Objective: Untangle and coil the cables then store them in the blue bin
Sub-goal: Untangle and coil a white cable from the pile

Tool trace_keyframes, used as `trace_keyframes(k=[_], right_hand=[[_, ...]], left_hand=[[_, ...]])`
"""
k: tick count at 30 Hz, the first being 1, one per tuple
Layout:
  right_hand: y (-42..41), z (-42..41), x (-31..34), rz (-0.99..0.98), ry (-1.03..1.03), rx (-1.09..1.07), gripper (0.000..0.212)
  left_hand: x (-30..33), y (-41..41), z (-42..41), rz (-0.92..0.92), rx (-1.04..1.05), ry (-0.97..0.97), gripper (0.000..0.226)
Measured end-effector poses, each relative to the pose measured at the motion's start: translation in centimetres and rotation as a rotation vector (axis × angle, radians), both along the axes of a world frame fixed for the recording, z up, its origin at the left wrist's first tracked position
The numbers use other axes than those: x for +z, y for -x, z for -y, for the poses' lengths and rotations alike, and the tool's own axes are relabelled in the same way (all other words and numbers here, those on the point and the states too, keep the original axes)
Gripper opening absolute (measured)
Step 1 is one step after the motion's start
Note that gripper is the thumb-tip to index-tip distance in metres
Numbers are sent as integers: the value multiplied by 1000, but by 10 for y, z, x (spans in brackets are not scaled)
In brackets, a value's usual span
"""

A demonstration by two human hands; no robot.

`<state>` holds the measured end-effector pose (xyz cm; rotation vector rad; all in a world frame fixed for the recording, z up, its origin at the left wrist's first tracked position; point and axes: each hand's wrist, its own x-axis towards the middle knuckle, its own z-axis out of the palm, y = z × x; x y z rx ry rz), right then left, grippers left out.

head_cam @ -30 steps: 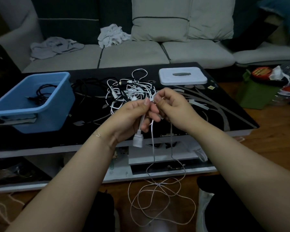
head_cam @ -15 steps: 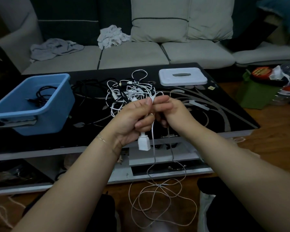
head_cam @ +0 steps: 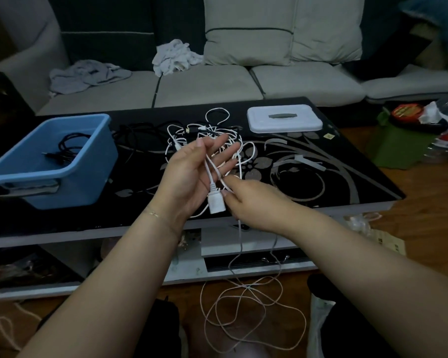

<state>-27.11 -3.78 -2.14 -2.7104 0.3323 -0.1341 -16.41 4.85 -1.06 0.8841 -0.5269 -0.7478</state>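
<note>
1. A thin white cable (head_cam: 239,257), with its white connector (head_cam: 216,204) against the left palm, is held in front of the black table (head_cam: 347,182); its slack trails onto the floor in loose loops.
2. The left hand (head_cam: 192,177) is spread, fingers straight, the cable draped across it.
3. The cable is pinched beside the connector by the right hand (head_cam: 251,200).
4. It is judged light, limp and snag-prone; the stiff connector end is the best hold for winding.
5. A cable tangle (head_cam: 204,135) lies behind the hands, and the blue bin (head_cam: 70,182) left of it holds a black cable (head_cam: 65,151).

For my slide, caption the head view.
Left hand open under a white cable, right hand pinching it, blue bin waiting.
</note>
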Motion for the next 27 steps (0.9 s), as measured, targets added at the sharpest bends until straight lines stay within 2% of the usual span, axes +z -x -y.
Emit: trace_keyframes(k=[4,7,10,12,15,18,20,22,27], right_hand=[[4,-1,2,35,184,65,23],[6,-3,6,70,175,98,26],[10,1,13,109,137,101,23],[13,7,16,131,172,80,17],[15,16,20,157,220,-2,28],[16,32,23,137,158,-78,39],[15,42,23,163,-73,-77,31],[13,50,21,237,-335,-33,18],[12,57,17,365,-604,17,14]], left_hand=[[-5,5,4,344,169,-243,32],[-9,6,4,601,192,-369,28],[-13,2,3,1067,239,-563,30],[-13,3,1,1170,173,-660,34],[-11,6,-1,1065,1,-752,32],[-7,11,-1,810,-196,-655,36],[-5,12,-2,659,-299,-567,45],[-3,12,-3,604,-354,-508,50],[-7,9,0,450,-315,-372,42]])
